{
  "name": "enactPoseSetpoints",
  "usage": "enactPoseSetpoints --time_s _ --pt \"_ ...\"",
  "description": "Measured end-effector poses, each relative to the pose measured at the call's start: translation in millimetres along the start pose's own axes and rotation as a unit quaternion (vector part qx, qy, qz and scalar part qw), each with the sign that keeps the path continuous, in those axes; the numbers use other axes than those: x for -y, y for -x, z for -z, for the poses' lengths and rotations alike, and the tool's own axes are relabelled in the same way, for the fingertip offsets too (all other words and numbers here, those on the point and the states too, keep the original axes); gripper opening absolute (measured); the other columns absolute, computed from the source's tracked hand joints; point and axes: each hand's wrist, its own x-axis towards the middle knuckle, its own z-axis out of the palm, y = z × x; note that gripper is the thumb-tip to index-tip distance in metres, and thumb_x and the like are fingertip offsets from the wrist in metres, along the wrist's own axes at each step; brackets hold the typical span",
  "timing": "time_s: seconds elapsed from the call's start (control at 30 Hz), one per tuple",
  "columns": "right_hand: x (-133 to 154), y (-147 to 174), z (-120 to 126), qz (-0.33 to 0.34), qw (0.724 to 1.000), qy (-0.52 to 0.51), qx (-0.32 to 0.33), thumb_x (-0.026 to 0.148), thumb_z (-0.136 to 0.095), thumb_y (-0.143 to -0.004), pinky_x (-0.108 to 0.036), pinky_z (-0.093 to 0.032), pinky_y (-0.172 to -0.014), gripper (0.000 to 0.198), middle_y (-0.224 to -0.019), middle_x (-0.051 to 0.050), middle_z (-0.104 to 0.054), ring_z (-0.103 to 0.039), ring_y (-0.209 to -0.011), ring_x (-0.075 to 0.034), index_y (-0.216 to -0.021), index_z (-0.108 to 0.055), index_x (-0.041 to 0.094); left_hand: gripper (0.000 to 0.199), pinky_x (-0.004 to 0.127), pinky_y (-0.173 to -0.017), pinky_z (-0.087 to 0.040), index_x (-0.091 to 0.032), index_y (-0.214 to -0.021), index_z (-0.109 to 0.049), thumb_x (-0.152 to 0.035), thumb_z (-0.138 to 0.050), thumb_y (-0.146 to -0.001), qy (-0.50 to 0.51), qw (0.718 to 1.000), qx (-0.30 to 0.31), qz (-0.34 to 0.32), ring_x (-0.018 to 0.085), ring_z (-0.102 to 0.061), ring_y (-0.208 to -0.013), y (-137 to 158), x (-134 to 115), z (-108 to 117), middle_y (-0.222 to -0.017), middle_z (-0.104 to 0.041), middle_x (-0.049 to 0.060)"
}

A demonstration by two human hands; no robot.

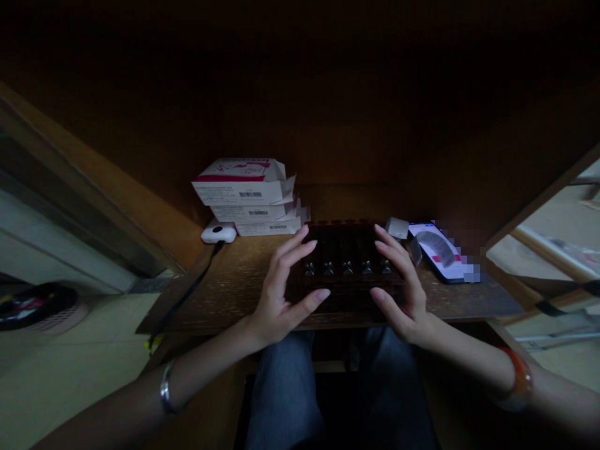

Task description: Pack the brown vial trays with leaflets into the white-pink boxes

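Observation:
Near the front of the wooden shelf lies a dark, flat tray or case (pixel 347 250) with a row of several small shiny metal pieces (pixel 347 267) on it. My left hand (pixel 285 287) is at its left end, thumb and fingers spread apart. At the right end my right hand (pixel 404 290) mirrors it, fingers also apart. Both hands overlap the dark case's edges; whether they touch it I cannot tell. Nothing shows between the fingers of either hand. The case's lower part is lost in shadow.
White and pink cardboard boxes (pixel 244 192) are stacked at the back left. Beside them, a white device (pixel 219 233) has a black cable (pixel 192 287) running off the front edge. A phone with a lit screen (pixel 438 250) and a small pale packet (pixel 397 227) lie right.

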Motion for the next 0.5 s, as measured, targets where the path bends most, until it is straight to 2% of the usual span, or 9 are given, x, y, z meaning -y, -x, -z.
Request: enactPoseSetpoints --time_s 0.13,0.3,0.5 --pt "-0.7 -0.8 -0.2 0.005 1.0 -0.013 0.008 0.025 -0.063 -0.089 -0.056 -0.027 -0.122 0.073 -0.165 -0.004 -0.03 -0.03 -0.151 -0.03 -0.155 -0.032 0.032 0.067 0.058 -0.117 -0.036 -0.027 -0.149 -0.037 -0.041 -0.066 -0.091 -0.003 1.0 0.002 -0.009 0.033 -0.039 -0.146 -0.2 -0.6 -1.2 -0.158 -0.037 0.015" --pt "-0.1 -2.4 -1.8 0.02 1.0 0.006 -0.002 0.023 -0.065 -0.087 -0.059 -0.029 -0.12 0.077 -0.163 -0.009 -0.031 -0.032 -0.149 -0.032 -0.156 -0.029 0.031 0.072 0.057 -0.118 -0.035 -0.025 -0.151 -0.034 -0.034 -0.07 -0.089 -0.015 1.0 0.002 -0.016 0.031 -0.036 -0.148 0.1 -1.3 -2.9 -0.16 -0.034 0.017" --pt "-1.3 -2.4 -4.4 0.023 0.999 0.028 -0.005 0.031 -0.073 -0.082 -0.063 -0.031 -0.118 0.085 -0.162 -0.011 -0.033 -0.033 -0.148 -0.036 -0.155 -0.028 0.031 0.082 0.059 -0.118 -0.034 -0.026 -0.152 -0.031 -0.036 -0.076 -0.083 -0.028 0.999 0.002 -0.022 0.033 -0.035 -0.148 0.5 0.3 -5.1 -0.159 -0.032 0.018"
